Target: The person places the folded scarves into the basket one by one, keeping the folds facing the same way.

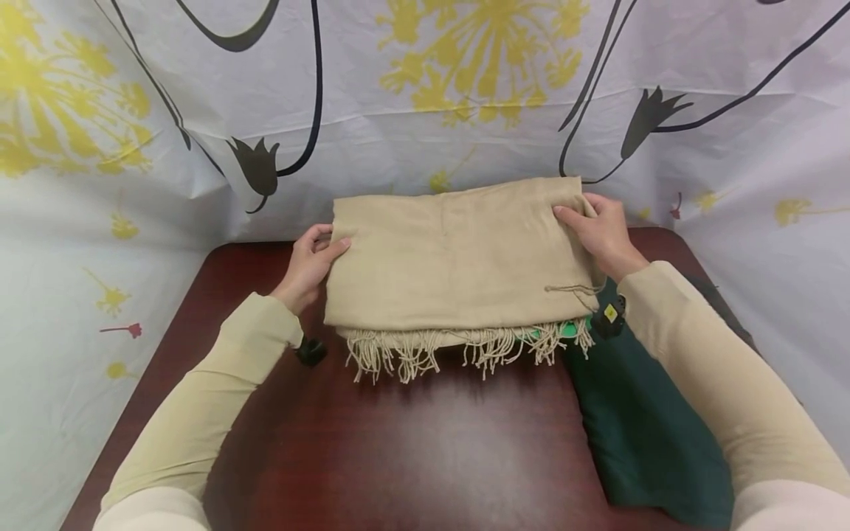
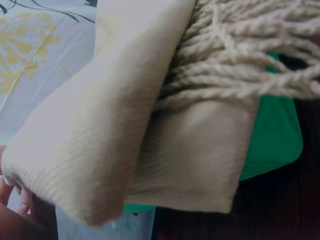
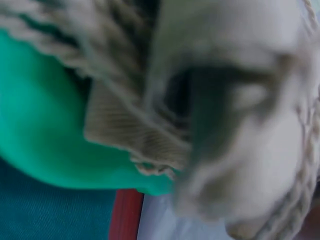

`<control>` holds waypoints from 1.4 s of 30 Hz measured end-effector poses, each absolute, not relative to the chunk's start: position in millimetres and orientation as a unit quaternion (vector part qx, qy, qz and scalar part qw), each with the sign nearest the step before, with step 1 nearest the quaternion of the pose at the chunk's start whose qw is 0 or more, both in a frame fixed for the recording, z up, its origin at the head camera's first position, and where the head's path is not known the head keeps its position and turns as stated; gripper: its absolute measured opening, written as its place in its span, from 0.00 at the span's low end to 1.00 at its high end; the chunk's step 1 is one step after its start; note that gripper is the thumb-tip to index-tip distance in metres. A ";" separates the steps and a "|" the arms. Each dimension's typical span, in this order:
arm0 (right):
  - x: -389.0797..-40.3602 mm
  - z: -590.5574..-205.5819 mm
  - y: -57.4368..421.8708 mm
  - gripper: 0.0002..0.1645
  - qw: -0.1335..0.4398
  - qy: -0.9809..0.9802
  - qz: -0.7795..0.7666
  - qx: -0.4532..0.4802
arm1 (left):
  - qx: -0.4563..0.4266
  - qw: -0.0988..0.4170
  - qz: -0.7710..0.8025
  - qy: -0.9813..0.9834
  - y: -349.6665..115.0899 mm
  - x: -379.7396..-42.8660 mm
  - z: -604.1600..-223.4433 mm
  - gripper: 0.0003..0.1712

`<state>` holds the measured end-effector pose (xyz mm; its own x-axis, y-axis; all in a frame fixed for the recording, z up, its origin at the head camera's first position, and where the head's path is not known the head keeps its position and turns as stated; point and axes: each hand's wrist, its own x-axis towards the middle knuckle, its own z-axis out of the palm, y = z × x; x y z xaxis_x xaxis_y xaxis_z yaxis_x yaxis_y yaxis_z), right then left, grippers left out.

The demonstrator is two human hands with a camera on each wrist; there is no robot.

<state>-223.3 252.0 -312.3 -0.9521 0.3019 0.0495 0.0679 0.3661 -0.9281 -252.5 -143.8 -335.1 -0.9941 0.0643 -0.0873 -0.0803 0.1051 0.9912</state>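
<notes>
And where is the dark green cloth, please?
In the head view, the dark green cloth lies on the table at right, partly hidden by the right sleeve.

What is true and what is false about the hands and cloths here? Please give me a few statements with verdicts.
1. The left hand and right hand both hold the tan cloth. True.
2. The tan cloth has only smooth edges. False: a fringe hangs below it, toward the person.
3. Something bright green shows beneath the tan cloth. True.
4. Dark teal fabric lies on the right part of the table. True.
5. Everything behind is one plain colour. False: the white backdrop bears yellow and dark flower prints.
</notes>
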 end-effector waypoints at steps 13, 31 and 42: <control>-227.3 -323.7 253.8 0.20 0.094 -0.837 0.527 -0.114 | -0.015 0.046 0.660 0.750 -142.5 -259.9 -347.7 0.16; -231.9 -333.7 256.2 0.27 0.055 -0.858 0.497 -0.119 | -0.030 0.062 0.628 0.775 -139.9 -267.7 -358.4 0.21; -233.3 -336.7 256.2 0.21 0.016 -0.862 0.493 -0.119 | -0.027 0.081 0.620 0.780 -138.2 -267.8 -364.8 0.23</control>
